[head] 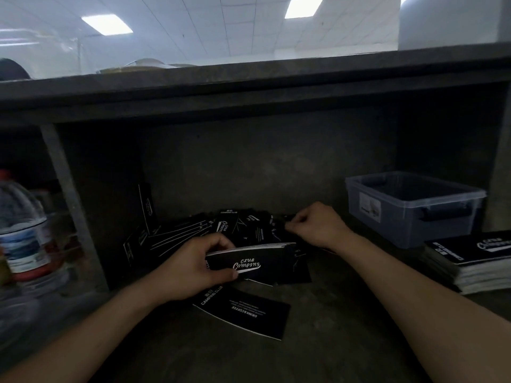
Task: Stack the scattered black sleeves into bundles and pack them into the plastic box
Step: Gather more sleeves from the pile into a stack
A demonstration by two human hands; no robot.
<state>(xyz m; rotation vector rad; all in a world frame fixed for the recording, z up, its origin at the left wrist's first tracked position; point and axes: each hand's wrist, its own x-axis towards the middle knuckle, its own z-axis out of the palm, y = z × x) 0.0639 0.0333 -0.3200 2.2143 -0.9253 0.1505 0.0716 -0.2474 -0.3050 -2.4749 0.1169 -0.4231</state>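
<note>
My left hand [193,268] grips a bundle of black sleeves [262,262] printed "Club Camping", held just above the dark bench. Behind it lies a scattered pile of loose black sleeves [193,230]. My right hand [315,225] reaches into the far right of that pile and pinches a sleeve edge with curled fingers. One single sleeve [249,313] lies flat in front of my left hand. The translucent plastic box [412,208] stands at the right rear; I cannot see sleeves inside it. A tall finished stack of sleeves [475,261] sits in front of the box.
A large water bottle [25,230] stands at the left, beside a metal post [69,205]. A dark shelf overhangs the work surface, and a dark back wall closes it off behind the pile.
</note>
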